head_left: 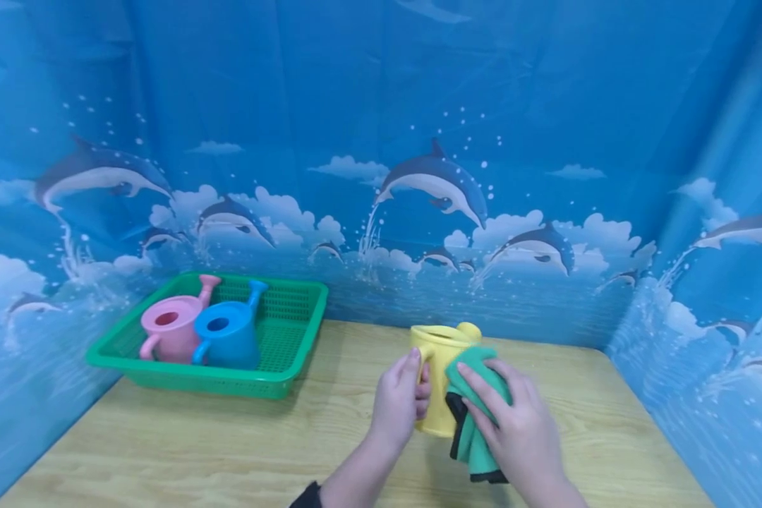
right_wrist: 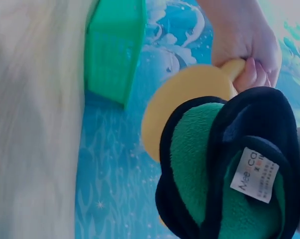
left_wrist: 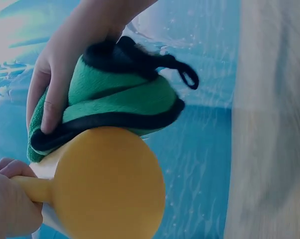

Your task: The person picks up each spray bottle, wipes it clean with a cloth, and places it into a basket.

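Observation:
A yellow watering can (head_left: 437,416) is held upright over the table, its round bottom showing in both wrist views. My left hand (head_left: 398,401) grips the can's handle (left_wrist: 33,188), fingers wrapped round it. With my right hand (head_left: 522,422) I hold a folded green cloth (head_left: 480,381) with black edging against the can's right side. The cloth (left_wrist: 125,97) lies along the can's wall in the left wrist view, a black loop sticking out of it. A white label (right_wrist: 254,174) shows on the cloth in the right wrist view.
A green plastic basket (head_left: 305,346) stands at the back left of the wooden table (head_left: 228,451). Inside it are a pink watering can (head_left: 180,331) and a blue watering can (head_left: 235,339). A blue dolphin-print curtain (head_left: 330,106) surrounds the table's back and sides.

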Demonstrator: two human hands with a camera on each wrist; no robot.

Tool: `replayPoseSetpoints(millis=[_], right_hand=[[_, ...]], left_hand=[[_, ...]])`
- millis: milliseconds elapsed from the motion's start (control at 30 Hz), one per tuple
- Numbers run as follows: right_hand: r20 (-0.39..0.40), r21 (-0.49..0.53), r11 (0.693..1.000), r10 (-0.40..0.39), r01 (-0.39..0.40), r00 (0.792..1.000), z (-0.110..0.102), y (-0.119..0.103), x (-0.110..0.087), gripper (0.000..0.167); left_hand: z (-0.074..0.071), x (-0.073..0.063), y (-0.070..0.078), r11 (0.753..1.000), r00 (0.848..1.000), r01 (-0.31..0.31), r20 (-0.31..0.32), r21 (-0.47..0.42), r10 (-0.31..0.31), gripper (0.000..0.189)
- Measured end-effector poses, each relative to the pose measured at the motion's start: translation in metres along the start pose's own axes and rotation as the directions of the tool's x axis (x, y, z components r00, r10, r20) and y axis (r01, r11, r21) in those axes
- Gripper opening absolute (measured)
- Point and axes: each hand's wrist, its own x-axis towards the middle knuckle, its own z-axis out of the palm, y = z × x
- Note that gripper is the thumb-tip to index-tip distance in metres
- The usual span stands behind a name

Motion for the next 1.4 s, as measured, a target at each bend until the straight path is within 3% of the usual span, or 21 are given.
replayPoseSetpoints(millis=[267,533,667,967,1233,1400], right_hand=[[0.063,0.031,0.995,-0.101,0.099,0.993,0.009,-0.02,-0.007,0.046],[0.19,0.096,0.987,-0.149,0.132,0.971,0.002,-0.022,-0.008,0.047],[0.202,0.129,0.988,-0.115,0.09,0.973,-0.002,-0.018,-0.005,0.046],[0.074,0.132,0.991,-0.002,-0.008,0.997,-0.003,-0.004,0.0,0.044],[0.021,0.203,0.964,0.17,-0.17,0.985,-0.011,0.016,0.003,0.047],[0.015,0.238,0.956,0.174,-0.172,0.985,-0.012,0.017,0.003,0.046]], left_hand=[[-0.014,0.005,0.008,0.998,0.994,-0.064,-0.09,-0.021,0.062,0.039],[-0.023,0.009,0.011,0.992,0.99,-0.089,-0.12,-0.085,0.078,0.038],[-0.022,0.007,0.012,0.992,0.992,-0.085,-0.106,-0.095,0.075,0.037],[-0.012,0.003,0.009,0.997,0.999,-0.037,-0.036,-0.065,0.035,0.038],[-0.001,-0.002,0.004,0.999,0.998,-0.019,0.061,-0.034,0.021,0.038],[0.0,-0.004,0.004,0.999,0.997,-0.042,0.069,-0.018,0.043,0.038]])
